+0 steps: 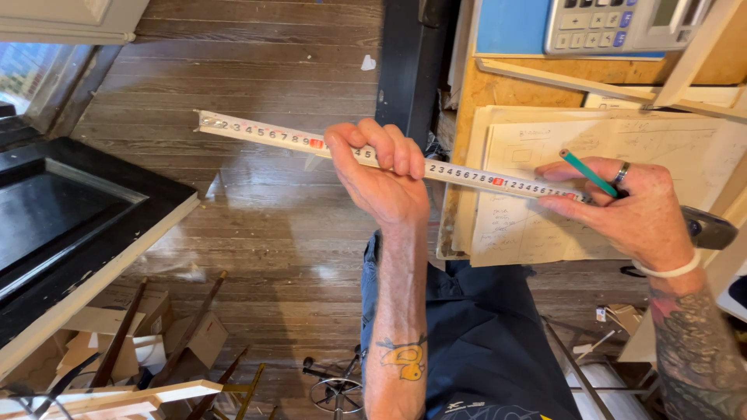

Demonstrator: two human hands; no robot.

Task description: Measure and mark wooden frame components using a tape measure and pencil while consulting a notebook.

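A white tape measure blade (257, 132) stretches level from the upper left across to the right. My left hand (380, 173) pinches the blade near its middle, fingers curled over the top. My right hand (634, 211) grips the tape's dark case (708, 230) at the right end and also holds a green pencil (587, 172) between the fingers. A ring sits on one finger and a white band on the wrist. Under the right hand lies a sheet of paper with pencil sketches (545, 194) on a plywood board (475, 93).
A calculator (615, 23) and a blue sheet (510, 25) lie at the top right, with pale wood strips (576, 82) across the board. A black panelled door (62, 225) lies at the left. Cardboard boxes (194, 342) and wood sticks clutter the dark plank floor (257, 225) below.
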